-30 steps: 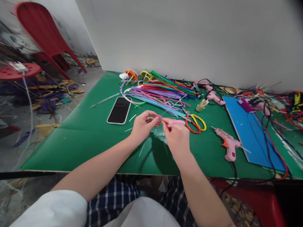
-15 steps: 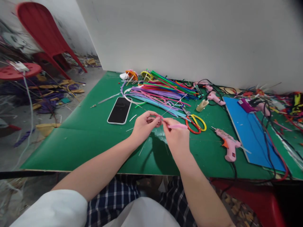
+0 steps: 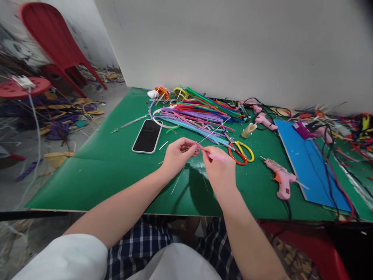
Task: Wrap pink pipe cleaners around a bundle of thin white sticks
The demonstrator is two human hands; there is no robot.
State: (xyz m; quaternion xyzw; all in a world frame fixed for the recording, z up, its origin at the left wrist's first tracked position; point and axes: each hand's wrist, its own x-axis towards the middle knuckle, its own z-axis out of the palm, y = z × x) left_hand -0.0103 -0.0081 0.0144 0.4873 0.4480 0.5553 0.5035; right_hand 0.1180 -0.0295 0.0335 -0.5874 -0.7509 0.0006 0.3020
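Thin pale rods (image 3: 215,131) spread outward from a point between my hands, where pink pipe cleaner is wound. My left hand (image 3: 176,156) is closed in a pinch on that crossing, its fingertips hiding most of it. My right hand (image 3: 220,168) pinches the pink pipe cleaner (image 3: 218,157) just to the right, with a short stretch running between the hands and the loose end lying over the fingers. Beyond my right hand lie scissors (image 3: 245,151) with one red and one yellow handle.
Behind my hands is a pile of coloured pipe cleaners (image 3: 195,112). A phone (image 3: 147,136) lies to the left. On the right are a pink glue gun (image 3: 281,177), a blue board (image 3: 309,163) and dark cables (image 3: 328,159). The green table's (image 3: 96,175) front edge is near my lap.
My right hand has shifted slightly right, drawing the pink pipe cleaner out from the crossing. The rods have turned a little. My left hand has stayed nearly in place.
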